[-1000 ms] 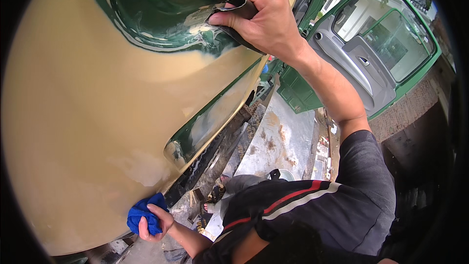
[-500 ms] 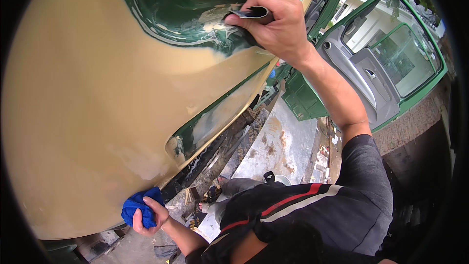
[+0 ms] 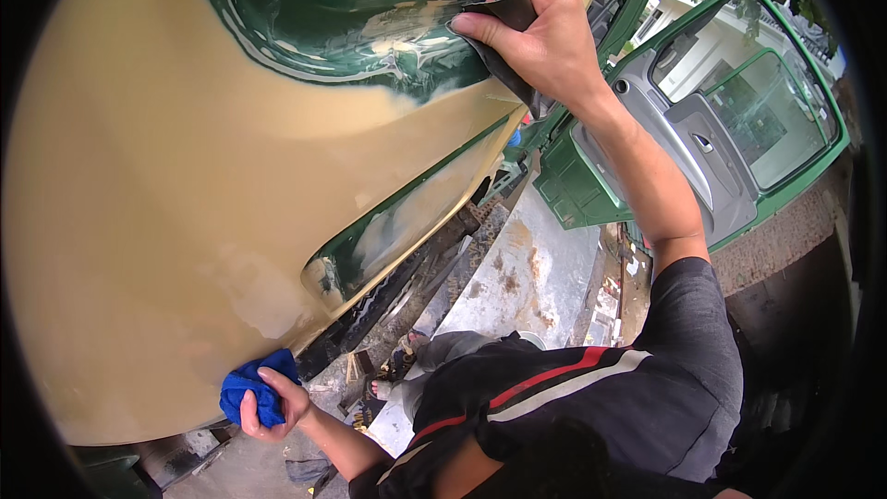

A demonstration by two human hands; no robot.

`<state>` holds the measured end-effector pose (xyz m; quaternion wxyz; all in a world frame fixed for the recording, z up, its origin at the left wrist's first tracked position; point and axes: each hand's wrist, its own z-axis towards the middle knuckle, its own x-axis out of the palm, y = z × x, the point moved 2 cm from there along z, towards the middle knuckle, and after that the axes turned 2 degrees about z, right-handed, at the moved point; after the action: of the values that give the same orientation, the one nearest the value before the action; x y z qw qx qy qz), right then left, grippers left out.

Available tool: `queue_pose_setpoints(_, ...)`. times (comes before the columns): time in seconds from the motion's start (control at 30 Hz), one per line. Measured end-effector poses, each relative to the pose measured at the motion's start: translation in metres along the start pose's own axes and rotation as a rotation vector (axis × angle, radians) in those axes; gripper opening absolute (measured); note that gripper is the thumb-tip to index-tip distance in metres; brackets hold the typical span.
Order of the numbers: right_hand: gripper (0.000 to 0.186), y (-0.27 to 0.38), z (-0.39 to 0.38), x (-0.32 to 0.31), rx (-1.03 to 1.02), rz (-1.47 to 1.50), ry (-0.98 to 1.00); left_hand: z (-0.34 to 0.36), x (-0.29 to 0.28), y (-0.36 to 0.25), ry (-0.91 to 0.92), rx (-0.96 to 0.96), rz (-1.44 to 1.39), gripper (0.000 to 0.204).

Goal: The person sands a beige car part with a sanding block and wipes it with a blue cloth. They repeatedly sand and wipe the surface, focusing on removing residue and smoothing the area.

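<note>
A blue cloth (image 3: 259, 392) is bunched in my left hand (image 3: 285, 399), whose fingers are wrapped round it at the lower corner of a tan-painted vehicle panel (image 3: 139, 222). Up at the panel's green recess (image 3: 305, 28), my right hand (image 3: 550, 42) grips a dark, curled sheet of sandpaper (image 3: 514, 7) between thumb and fingers. Part of the sheet hangs below the hand. Close by the sandpaper, the recess shows a whitish, scuffed patch (image 3: 397, 54). A second, long green recess (image 3: 397, 222) with a pale patch runs along the panel's lower edge.
An open green vehicle door (image 3: 711, 129) with a grey inner lining stands at the right. Below the panel lie a stained metal sheet (image 3: 522, 268) and scattered scraps (image 3: 360, 365). Part of a light round container (image 3: 533, 339) shows beside my clothing.
My right hand has shifted right along the green recess with the sandpaper, and more of the sheet's hanging part shows. The left hand keeps the blue cloth at the lower corner.
</note>
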<state>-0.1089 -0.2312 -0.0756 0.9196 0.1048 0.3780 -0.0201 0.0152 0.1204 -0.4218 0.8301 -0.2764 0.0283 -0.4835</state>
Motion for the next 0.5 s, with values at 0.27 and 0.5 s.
queue_pose_setpoints(0.27, 0.024, -0.016, -0.008, -0.003, 0.261, 0.11, 0.021, -0.005, 0.001, 0.001, -0.016, 0.05, 0.056, 0.038)
queue_pose_setpoints(0.5, 0.032, -0.025, -0.005, 0.002, -0.091, -0.132, -0.169, 0.002, -0.004, 0.005, 0.02, 0.041, 0.025, 0.036)
